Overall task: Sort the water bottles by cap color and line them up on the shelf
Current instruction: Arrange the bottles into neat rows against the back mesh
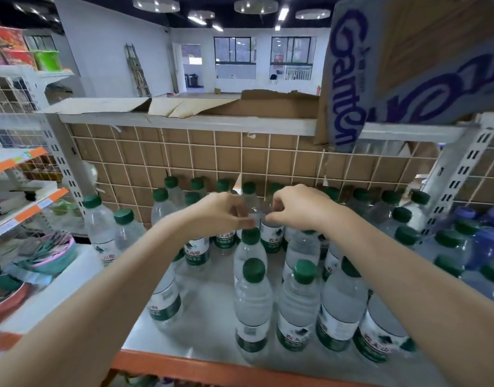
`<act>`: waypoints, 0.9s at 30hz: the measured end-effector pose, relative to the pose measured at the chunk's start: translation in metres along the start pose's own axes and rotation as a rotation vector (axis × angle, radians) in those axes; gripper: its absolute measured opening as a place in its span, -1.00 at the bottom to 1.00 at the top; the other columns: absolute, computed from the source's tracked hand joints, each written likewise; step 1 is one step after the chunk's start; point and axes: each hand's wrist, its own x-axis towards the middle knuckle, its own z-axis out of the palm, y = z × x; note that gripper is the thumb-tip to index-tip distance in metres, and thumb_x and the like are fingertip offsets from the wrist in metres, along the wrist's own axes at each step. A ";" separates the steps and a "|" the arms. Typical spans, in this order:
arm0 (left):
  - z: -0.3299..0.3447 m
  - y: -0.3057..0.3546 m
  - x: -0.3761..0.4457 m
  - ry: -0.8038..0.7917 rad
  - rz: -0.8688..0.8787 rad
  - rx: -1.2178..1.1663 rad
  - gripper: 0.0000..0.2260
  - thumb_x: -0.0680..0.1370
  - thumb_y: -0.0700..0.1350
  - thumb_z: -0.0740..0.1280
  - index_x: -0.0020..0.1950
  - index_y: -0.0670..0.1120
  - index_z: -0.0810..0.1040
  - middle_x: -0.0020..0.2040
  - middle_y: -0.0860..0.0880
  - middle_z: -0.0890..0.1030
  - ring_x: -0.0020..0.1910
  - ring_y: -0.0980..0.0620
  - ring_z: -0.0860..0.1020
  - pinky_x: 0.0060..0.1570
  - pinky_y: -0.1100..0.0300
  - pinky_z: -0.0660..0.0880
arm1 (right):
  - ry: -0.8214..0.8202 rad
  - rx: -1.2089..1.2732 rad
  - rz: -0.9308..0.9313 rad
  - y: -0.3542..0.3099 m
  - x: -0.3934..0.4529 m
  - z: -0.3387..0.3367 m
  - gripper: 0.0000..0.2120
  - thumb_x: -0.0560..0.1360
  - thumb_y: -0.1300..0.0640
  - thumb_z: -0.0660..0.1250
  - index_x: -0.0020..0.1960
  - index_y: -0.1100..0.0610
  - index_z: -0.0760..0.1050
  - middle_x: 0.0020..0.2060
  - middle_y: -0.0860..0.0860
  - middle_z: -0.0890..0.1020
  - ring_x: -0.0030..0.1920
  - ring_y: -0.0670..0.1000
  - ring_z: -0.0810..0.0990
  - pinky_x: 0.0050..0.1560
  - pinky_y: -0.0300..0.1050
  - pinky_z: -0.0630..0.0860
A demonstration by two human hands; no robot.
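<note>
Many clear water bottles with green caps (pixel 253 270) stand in loose rows on the white shelf (pixel 209 311). At the far right are bottles tinted blue with blue caps (pixel 464 213). My left hand (pixel 219 214) and my right hand (pixel 300 208) reach side by side to the middle of the shelf. Each has its fingers curled down over the top of a bottle. A green-labelled bottle (pixel 270 239) shows under the right fingers and another (pixel 225 239) under the left. Their caps are hidden by my fingers. A green-capped bottle (pixel 249 189) stands just behind the gap between my hands.
A wire grid backed with cardboard (pixel 201 157) closes the shelf's rear. Above is a shelf board with flattened cardboard (pixel 184 107) and a tilted printed carton (pixel 352 79). An upright post (pixel 461 174) stands right. The neighbouring shelf at left holds stacked bowls (pixel 50 255).
</note>
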 end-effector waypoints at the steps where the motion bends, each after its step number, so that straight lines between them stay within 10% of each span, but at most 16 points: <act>1: 0.007 0.004 -0.001 -0.026 -0.003 -0.021 -0.75 0.46 0.18 0.38 -0.02 0.04 0.56 -0.08 0.06 0.59 -0.09 0.08 0.56 -0.07 0.15 0.55 | 0.015 -0.033 0.020 0.004 -0.004 0.003 -0.73 0.54 -0.13 0.26 0.02 0.08 0.49 -0.13 0.02 0.58 -0.16 0.04 0.55 -0.33 -0.15 0.42; 9: 0.038 0.010 0.000 -0.051 -0.024 0.006 -0.74 0.40 0.07 0.49 -0.25 0.07 0.41 -0.15 -0.01 0.55 -0.17 -0.04 0.52 -0.14 0.10 0.52 | 0.005 -0.155 0.183 0.029 -0.018 0.029 -0.74 0.53 -0.10 0.25 -0.02 0.10 0.45 -0.15 0.02 0.53 -0.15 0.08 0.52 -0.35 -0.17 0.34; 27: 0.030 -0.033 0.036 0.270 -0.133 0.215 -0.74 0.52 0.08 0.32 0.12 -0.03 0.47 -0.02 -0.05 0.59 -0.09 -0.11 0.56 -0.16 0.10 0.49 | 0.118 0.136 0.060 -0.014 0.038 0.032 -0.63 0.49 -0.14 0.32 0.11 0.13 0.50 -0.04 0.08 0.58 -0.09 0.13 0.53 -0.18 -0.09 0.43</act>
